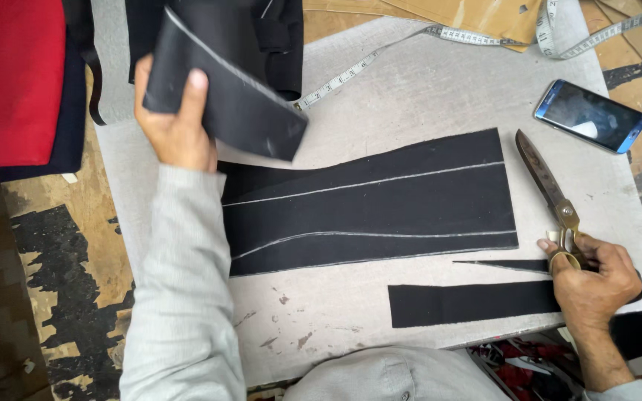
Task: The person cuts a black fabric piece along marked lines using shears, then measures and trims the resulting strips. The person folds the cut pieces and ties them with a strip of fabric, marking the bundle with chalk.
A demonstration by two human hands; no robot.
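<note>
My left hand [174, 119] grips a cut strip of black fabric [224, 93] and holds it lifted over the upper left of the grey work board [410, 89]. A large black fabric piece [380, 204] marked with white chalk lines lies flat in the middle of the board. My right hand [596, 278] rests at the board's right edge with its fingers in the handles of brass-handled scissors [551, 193], whose blades lie flat pointing away from me. A narrow black strip [473, 303] and a thin black sliver [503, 263] lie just left of that hand.
A smartphone [591, 115] lies at the upper right. A measuring tape [380, 56] snakes across the top. Brown paper patterns [469, 15] sit behind it. Red cloth [9, 74] and dark cloth [276, 37] are stacked at the upper left.
</note>
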